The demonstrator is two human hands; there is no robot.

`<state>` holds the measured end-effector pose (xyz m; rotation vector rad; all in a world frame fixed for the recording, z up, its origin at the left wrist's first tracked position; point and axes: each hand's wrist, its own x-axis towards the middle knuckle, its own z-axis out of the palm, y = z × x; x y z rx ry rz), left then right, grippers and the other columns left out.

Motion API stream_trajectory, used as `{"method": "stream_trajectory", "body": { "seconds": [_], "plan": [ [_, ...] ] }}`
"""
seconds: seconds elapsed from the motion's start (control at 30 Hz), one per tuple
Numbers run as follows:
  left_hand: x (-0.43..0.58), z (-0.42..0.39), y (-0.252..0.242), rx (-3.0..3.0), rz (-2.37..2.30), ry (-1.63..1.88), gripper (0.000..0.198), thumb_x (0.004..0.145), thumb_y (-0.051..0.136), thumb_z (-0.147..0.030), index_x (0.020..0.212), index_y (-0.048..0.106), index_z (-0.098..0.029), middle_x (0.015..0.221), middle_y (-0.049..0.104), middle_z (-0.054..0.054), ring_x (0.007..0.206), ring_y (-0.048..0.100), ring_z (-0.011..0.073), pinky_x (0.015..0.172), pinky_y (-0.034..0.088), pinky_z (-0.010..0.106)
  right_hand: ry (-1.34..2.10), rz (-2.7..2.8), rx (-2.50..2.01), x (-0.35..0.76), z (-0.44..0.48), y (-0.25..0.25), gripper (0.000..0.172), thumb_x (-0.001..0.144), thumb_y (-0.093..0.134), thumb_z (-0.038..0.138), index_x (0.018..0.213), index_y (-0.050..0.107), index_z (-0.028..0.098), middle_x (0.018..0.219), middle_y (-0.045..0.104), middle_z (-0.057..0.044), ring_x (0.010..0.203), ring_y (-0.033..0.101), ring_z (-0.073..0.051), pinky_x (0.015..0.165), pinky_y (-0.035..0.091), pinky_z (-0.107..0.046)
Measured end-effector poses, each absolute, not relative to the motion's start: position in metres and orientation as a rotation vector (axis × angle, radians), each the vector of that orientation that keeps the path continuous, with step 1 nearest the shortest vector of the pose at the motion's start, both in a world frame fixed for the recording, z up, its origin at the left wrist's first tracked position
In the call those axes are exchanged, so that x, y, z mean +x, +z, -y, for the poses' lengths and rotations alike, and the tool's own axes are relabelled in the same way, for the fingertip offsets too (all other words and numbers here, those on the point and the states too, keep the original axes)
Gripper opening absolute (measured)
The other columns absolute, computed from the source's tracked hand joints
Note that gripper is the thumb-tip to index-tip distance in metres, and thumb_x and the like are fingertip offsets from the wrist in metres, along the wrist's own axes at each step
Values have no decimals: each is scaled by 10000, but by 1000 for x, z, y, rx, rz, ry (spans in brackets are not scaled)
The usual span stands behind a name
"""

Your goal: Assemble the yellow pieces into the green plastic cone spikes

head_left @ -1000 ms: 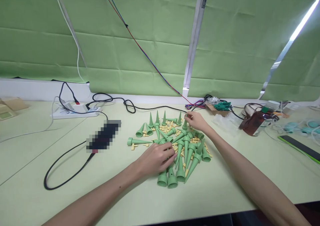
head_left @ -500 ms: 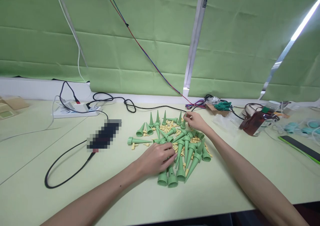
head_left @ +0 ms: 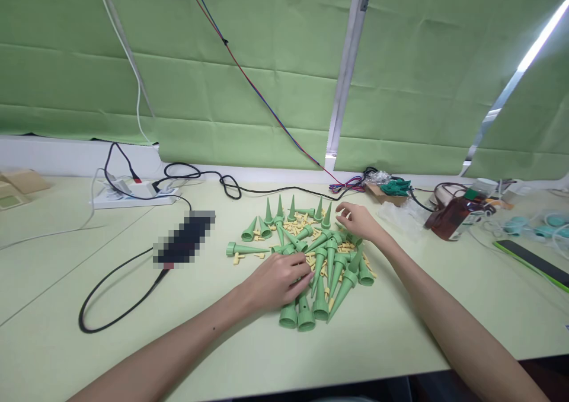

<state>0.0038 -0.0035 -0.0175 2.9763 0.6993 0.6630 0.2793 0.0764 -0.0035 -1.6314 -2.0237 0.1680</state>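
Observation:
A heap of green plastic plant-watering spikes, hollow cones with capped ends, lies on the table with small yellow valve pieces scattered among them. My left hand rests on the near left side of the heap. Its fingers curl down among the spikes, and whatever they grip is hidden. At the heap's far right is my right hand, raised slightly, fingers bent and apart with nothing between them. Just left of it a green spike stands point up. Several others stand along the back of the heap.
A blurred dark device on a black cable lies to the left, before a white power strip. Toward the right are a brown bottle, clear plastic wrap and a green-edged black slab. Green blinds hang behind.
My right hand has let go of the standing spike at the back and drawn away to the right. My left hand stays where it was.

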Motion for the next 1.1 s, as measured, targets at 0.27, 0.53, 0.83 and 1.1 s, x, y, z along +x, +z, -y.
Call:
{"method": "stream_trajectory", "body": {
  "seconds": [0.27,0.53,0.83,1.1],
  "plan": [
    [3,3,-18,2963,-733,638,317,1001,388,-256,819,625,-153,797,599,24,645,523,111,549,319,262,81,2034,-1746,297,-65,-10,144,852,548,212,900,669,151,851,713,-96,729,623,-200,641,387,-267],
    [4,3,-16,2946,-747,630,294,997,393,-242,853,634,-153,818,604,28,667,546,115,557,327,262,206,2107,-1724,309,-68,-18,265,902,539,409,865,687,192,815,727,-58,723,639,-185,626,404,-246],
    [3,2,-17,2967,-681,705,297,993,404,-238,837,642,-154,764,613,16,642,545,112,556,329,271,306,2121,-1669,305,-73,-29,344,923,492,441,842,702,181,738,700,-61,670,597,-181,610,382,-259],
    [4,2,-19,2982,-667,714,302,991,415,-243,806,636,-154,744,606,14,629,542,107,548,333,269,328,2111,-1634,305,-75,-33,328,893,512,425,825,703,167,683,672,-45,610,552,-159,593,370,-256]
  ]
}}
